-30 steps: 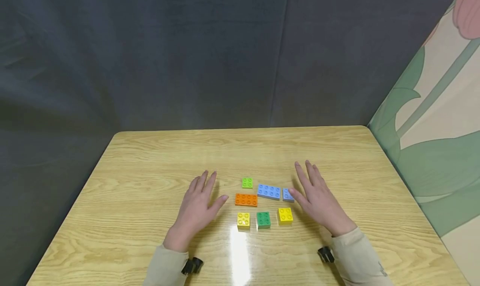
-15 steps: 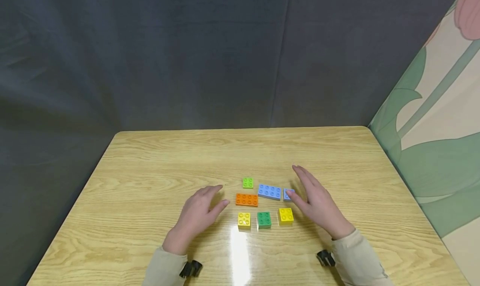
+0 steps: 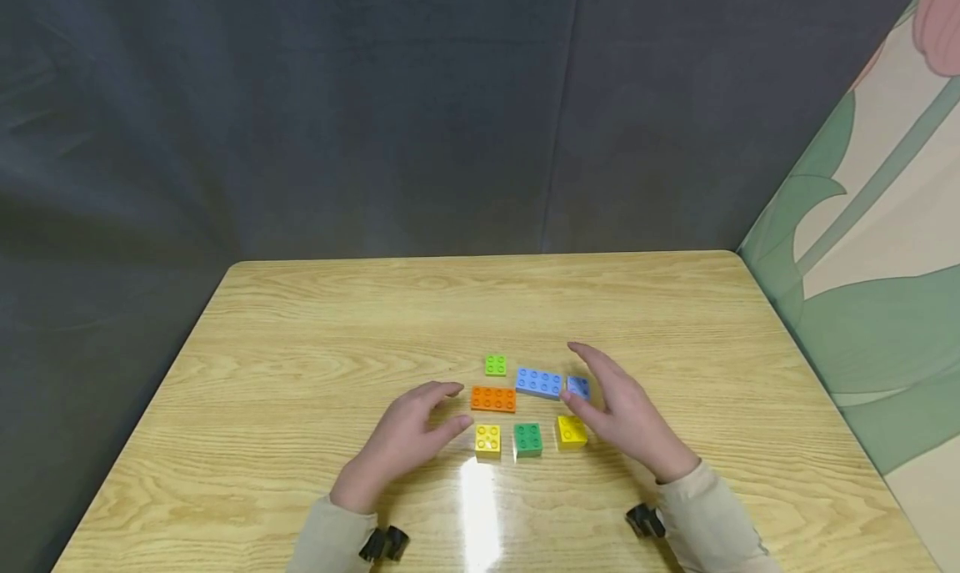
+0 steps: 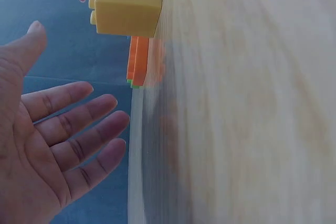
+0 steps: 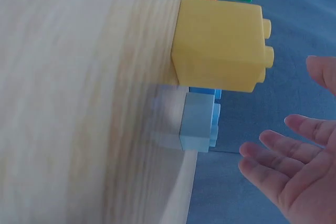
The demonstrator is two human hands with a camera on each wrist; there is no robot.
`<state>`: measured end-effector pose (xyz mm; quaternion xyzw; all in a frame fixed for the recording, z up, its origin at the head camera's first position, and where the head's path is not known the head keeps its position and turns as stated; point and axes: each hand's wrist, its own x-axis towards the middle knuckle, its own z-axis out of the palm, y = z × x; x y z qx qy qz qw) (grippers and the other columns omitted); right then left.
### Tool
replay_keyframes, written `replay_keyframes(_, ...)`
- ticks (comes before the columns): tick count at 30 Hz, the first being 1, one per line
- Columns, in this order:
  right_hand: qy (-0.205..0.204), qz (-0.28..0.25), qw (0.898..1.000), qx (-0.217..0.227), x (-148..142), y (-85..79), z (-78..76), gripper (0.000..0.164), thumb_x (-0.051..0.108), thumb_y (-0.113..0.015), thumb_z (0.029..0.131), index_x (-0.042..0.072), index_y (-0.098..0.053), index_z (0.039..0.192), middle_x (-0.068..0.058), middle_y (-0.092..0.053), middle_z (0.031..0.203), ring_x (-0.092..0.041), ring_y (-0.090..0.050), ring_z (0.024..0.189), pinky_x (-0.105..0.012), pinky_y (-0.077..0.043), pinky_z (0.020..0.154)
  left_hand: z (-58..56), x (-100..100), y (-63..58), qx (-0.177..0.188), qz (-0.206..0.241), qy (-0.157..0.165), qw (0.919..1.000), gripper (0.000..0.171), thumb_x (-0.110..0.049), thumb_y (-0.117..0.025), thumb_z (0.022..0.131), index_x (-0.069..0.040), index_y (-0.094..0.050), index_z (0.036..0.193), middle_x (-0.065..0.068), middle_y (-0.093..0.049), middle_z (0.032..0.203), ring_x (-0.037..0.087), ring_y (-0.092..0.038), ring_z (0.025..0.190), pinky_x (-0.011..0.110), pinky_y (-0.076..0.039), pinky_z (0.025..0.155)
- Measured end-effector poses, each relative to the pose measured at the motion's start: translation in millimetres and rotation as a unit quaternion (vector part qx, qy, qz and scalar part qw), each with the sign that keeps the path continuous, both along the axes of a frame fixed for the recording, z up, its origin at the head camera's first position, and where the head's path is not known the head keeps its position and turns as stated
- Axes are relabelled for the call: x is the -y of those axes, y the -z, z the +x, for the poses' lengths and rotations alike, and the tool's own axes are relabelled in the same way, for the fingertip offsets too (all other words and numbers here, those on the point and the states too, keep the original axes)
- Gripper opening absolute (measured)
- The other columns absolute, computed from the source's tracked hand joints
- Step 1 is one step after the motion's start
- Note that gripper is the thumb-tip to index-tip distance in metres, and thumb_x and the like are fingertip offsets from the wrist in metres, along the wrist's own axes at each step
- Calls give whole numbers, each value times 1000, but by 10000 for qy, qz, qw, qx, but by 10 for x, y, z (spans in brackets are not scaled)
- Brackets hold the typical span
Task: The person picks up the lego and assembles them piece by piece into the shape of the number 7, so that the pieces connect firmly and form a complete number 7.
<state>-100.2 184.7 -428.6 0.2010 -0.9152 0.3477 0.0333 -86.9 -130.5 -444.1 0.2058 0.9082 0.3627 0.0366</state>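
Observation:
My left hand (image 3: 408, 435) hovers left of the bricks, its thumb near the left yellow brick (image 3: 487, 441) and its fingers near the orange brick (image 3: 493, 399). Nothing is in it; the left wrist view shows spread fingers (image 4: 79, 150). My right hand (image 3: 630, 414) hangs above the small blue brick (image 3: 578, 386) and partly covers it. No brick is in this hand either; the thumb is held away from the fingers in the right wrist view. Close to it are the right yellow brick (image 3: 572, 432) and the long blue brick (image 3: 538, 383).
A dark green brick (image 3: 528, 440) stands between the two yellow ones. Behind the orange brick lies a light green brick (image 3: 495, 365). The wooden table (image 3: 337, 323) ends at a dark curtain (image 3: 390, 123); a flower-patterned cloth (image 3: 885, 323) borders the right side.
Both hands have moved inward toward the bricks. The left hand's fingers have bent from straight and now point right, and the right hand has shifted left over the small blue brick.

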Motion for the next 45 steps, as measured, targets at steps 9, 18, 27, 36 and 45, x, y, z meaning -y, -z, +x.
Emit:
replay_keyframes(9,-54,-91,9998,155,65,6,28,63,27,-67,93,-2,-41,143,-21,-41,148,-39,-38,135,-57,-34,109,10,-36,-2,492,486,416,9967,64,-57,-61,89,-12,-56,136,-1,-59,131,18,-58,109,41,-51,91)
replay_keyframes(18,-134,-191,9996,137,119,31,43,60,28,-68,93,-2,-46,140,-20,-48,141,-37,-49,126,-56,-42,103,21,-88,-10,805,549,619,9933,70,-53,-72,82,-12,-56,135,-1,-59,129,19,-57,110,41,-49,95)
replay_keyframes(27,-121,-265,9994,181,162,32,63,60,31,-72,90,2,-51,138,-14,-56,134,-31,-55,119,-54,-46,99,39,-136,-3,791,356,771,9932,70,-48,-79,78,-13,-56,135,-3,-59,128,16,-57,110,38,-49,96)
replay_keyframes(36,-298,-231,9992,145,221,34,84,57,32,-72,89,2,-54,134,-11,-60,129,-27,-59,112,-50,-49,95,47,-175,37,797,306,858,9926,66,-45,-79,79,-15,-57,133,-3,-60,125,13,-56,109,37,-48,96)
replay_keyframes(45,-442,-171,9986,228,273,29,102,51,31,-75,87,1,-62,126,-9,-63,125,-26,-60,114,-47,-49,97,57,-198,60,598,140,885,9942,63,-39,-80,79,-14,-58,133,-4,-60,124,11,-56,108,35,-48,96)
